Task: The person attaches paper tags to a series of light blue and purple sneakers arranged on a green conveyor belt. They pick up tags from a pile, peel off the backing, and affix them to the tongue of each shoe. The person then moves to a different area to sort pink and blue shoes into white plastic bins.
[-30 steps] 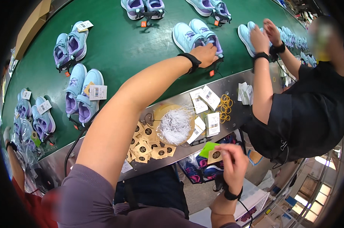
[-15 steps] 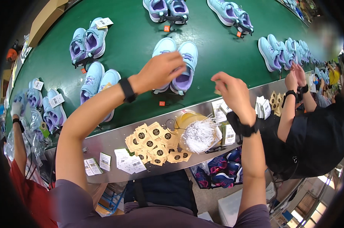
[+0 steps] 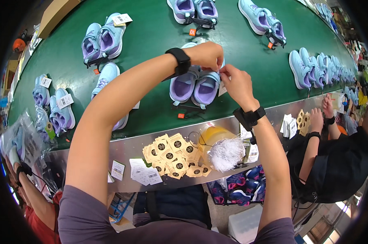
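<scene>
A pair of light blue sneakers (image 3: 183,87) with purple lining sits on the green table, heels toward me. Over the toe end of the right sneaker, my left hand (image 3: 208,56) is closed; whatever its fingertips pinch is too small to make out. My right hand (image 3: 237,84) is at that sneaker's right side, thumb and finger pinched close to the left fingertips. A pale tag (image 3: 222,88) hangs just under the right fingers, partly covered by the hand. The sneakers' toes are largely hidden by my left hand and forearm.
Beige cards (image 3: 174,156) lie on the metal ledge beside a yellow tub (image 3: 211,135) and a bundle of white fasteners (image 3: 226,154). White tags (image 3: 145,173) lie farther left. More sneakers (image 3: 104,38) stand around. A co-worker's hands (image 3: 320,116) are right; another's arm (image 3: 35,195) is left.
My right hand has moved left and up to the sneakers, meeting my left hand, which has shifted right. A pale tag now shows under the right fingers. The whole view has shifted slightly.
</scene>
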Demonstrator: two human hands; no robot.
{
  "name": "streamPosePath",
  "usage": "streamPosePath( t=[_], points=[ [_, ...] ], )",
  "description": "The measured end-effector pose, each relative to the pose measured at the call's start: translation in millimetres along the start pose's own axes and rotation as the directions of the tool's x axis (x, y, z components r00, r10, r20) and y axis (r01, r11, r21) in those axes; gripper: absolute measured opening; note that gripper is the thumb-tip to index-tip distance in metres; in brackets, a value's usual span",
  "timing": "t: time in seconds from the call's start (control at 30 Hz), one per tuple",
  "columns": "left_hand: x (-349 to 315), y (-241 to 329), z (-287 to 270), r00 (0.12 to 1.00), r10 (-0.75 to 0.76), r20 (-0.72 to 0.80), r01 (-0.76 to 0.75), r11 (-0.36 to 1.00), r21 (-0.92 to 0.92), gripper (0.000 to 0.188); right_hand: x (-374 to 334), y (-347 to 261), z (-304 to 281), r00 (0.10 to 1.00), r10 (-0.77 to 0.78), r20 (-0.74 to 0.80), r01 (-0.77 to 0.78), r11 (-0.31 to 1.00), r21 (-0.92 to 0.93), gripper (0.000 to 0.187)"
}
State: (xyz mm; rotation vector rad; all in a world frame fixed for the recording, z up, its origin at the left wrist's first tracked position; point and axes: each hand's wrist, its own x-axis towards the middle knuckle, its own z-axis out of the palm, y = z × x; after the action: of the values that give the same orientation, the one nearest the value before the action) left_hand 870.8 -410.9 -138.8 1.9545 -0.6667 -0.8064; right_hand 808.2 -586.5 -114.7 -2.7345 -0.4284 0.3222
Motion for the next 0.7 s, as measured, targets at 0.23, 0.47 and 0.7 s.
streamPosePath(
  t=[0.23,0.47,0.7],
  points=[
    [-12,-4,14,0.977,0.044,-0.209,-0.056,0.997,-0.048,0.012,5,9,3,0.997,0.076,0.014,-0.077,0.954,0.29,0.016],
    [-22,6,42,0.874,0.155,-0.461,-0.045,0.97,0.24,0.009,3,0,-1,0.968,-0.061,-0.245,0.069,0.997,0.023,0.016],
    [-48,-4,17,0.921,-0.311,-0.233,0.026,0.647,-0.762,0.017,1,-3,-31,0.955,0.154,0.253,-0.295,0.447,0.844,0.022]
  ],
)
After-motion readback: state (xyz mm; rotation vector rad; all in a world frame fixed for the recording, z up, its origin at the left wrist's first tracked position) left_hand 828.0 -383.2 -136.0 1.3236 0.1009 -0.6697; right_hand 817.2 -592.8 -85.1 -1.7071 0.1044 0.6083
